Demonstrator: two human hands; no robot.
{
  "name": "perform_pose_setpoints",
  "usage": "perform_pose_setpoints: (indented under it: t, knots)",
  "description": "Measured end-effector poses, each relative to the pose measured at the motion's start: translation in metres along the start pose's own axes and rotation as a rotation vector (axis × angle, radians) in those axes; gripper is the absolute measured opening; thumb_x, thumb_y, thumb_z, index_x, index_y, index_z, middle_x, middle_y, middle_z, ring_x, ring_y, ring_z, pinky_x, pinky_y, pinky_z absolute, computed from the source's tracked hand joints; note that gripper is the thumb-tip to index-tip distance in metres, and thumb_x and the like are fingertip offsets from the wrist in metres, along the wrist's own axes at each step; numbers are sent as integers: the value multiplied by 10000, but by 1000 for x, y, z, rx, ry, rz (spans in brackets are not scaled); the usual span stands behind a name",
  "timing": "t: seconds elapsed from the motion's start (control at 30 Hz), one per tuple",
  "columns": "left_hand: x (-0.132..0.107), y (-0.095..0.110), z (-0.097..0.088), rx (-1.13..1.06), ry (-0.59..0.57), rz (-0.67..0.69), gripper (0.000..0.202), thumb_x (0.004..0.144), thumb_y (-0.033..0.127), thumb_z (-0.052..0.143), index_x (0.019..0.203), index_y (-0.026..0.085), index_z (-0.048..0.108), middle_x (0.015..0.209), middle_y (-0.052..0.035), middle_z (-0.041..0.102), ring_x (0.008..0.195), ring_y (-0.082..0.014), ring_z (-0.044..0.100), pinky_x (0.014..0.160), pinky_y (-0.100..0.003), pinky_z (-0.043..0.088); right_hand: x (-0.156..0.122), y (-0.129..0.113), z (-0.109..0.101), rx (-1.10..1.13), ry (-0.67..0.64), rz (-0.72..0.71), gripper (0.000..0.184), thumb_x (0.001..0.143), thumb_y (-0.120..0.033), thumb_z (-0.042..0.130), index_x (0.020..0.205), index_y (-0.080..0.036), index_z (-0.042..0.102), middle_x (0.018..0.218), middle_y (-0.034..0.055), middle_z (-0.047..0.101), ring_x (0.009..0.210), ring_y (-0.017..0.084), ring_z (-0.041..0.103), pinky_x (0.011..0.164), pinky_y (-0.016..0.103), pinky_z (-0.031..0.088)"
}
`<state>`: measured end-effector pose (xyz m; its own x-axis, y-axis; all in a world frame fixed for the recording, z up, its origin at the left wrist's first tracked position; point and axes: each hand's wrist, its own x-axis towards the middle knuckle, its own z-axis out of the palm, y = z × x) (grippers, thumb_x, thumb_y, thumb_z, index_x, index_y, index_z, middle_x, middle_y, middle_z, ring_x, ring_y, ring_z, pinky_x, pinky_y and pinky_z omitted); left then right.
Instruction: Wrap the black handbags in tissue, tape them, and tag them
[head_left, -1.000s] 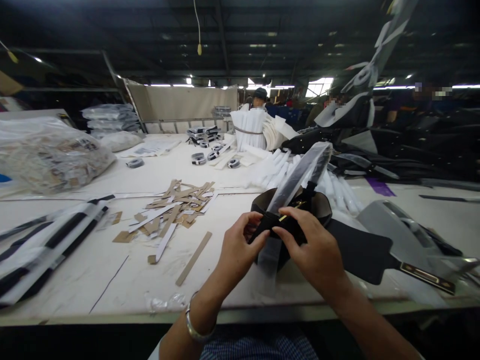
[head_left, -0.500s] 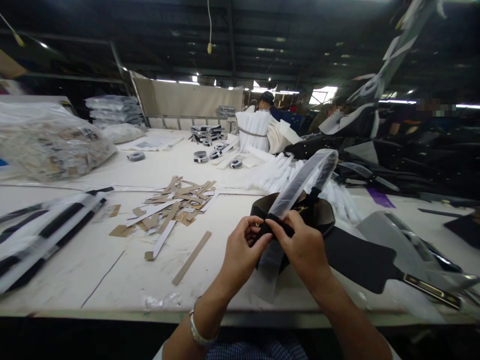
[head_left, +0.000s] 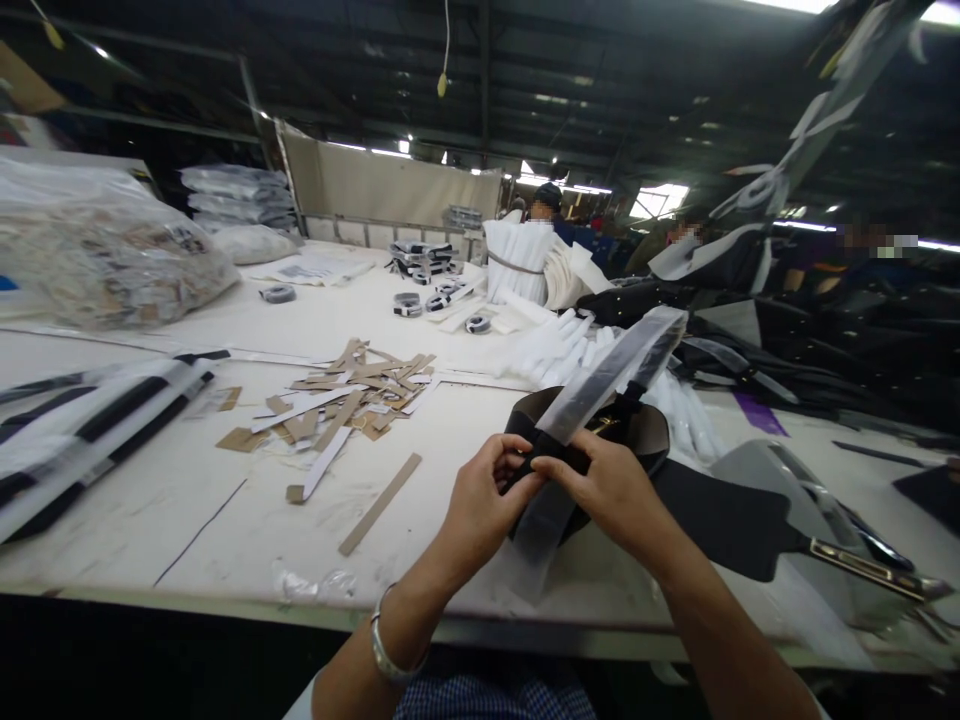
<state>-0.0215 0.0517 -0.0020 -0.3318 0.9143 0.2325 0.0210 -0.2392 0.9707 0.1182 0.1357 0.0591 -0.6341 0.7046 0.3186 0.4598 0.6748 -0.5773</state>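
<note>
A black handbag (head_left: pixel 649 430) stands open on the table, right of centre near the front edge. Its strap (head_left: pixel 592 392), sleeved in clear plastic film, loops up out of the bag. My left hand (head_left: pixel 487 490) is closed, pinching the black strap end at the bag's left side. Close beside it, my right hand (head_left: pixel 611 488) pinches the same piece between thumb and fingers. Both thumbs nearly meet on it, and the spot gripped is partly hidden by the fingers. Below the hands hangs a tail of clear film (head_left: pixel 541 530). A flat black flap (head_left: pixel 727 520) extends right from the bag.
Brown and white paper strips (head_left: pixel 352 395) lie heaped left of centre. Film-wrapped black straps (head_left: pixel 112 430) are at the left. White rolls (head_left: pixel 517 262) stand bundled behind the bag, with black bags (head_left: pixel 840 330) piled at the right. A big plastic sack (head_left: pixel 112 255) sits back left.
The camera view has shifted slightly. My fingers have moved a little on the strap end, and a gold-coloured fitting seen by my left fingers is now hidden.
</note>
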Motion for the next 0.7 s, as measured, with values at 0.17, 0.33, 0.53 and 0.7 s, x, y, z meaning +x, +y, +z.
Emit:
perform_pose_setpoints:
  t: [0.17,0.33,0.53,0.7]
  knots:
    - [-4,-2,0,8,1,-8,277,827,253,677,1078,200,572,830,5,626,807,-161,651,741,-272,515,2,-1,1,158,-9,11,386,836,-427,700,1174,-243,726,1167,27,728,1145,293,649,1026,385,474]
    - [-5,0,-3,67,6,14,170,849,261,647,999,201,596,846,-7,650,812,-172,642,734,-273,495,0,-5,8,70,89,39,332,869,-462,668,1111,-252,755,1032,29,770,1012,276,709,883,333,532]
    - [-5,5,-7,224,33,92,79,839,259,658,884,207,619,801,12,642,759,-158,598,687,-254,440,0,-3,11,-12,101,88,398,906,-531,586,1032,-200,768,889,63,780,840,267,730,708,314,522]
    - [-3,4,-6,200,44,66,115,809,282,694,870,205,634,788,14,657,740,-159,615,664,-249,447,4,5,1,65,-26,105,422,902,-513,575,1119,-189,736,1040,68,766,980,291,704,857,370,524]
